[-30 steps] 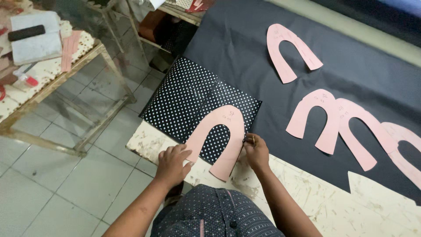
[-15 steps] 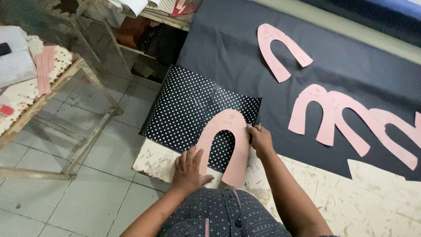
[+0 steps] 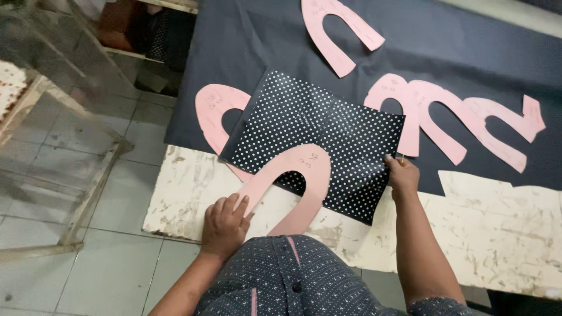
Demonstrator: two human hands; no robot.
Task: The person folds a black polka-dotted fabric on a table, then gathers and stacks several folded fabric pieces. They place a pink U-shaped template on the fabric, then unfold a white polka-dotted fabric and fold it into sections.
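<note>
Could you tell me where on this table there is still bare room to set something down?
The worn white tabletop is bare right of the right hand, below the dark cloth's edge. Dark cloth also lies free between the upper pink pattern and the polka-dot piece. It is crowded around the overlapping pink patterns and near the left hand.

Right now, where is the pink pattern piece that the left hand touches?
In the head view, the pink pattern piece lies low and centre, half on the dotted fabric, half on the worn white table, by the left hand.
</note>
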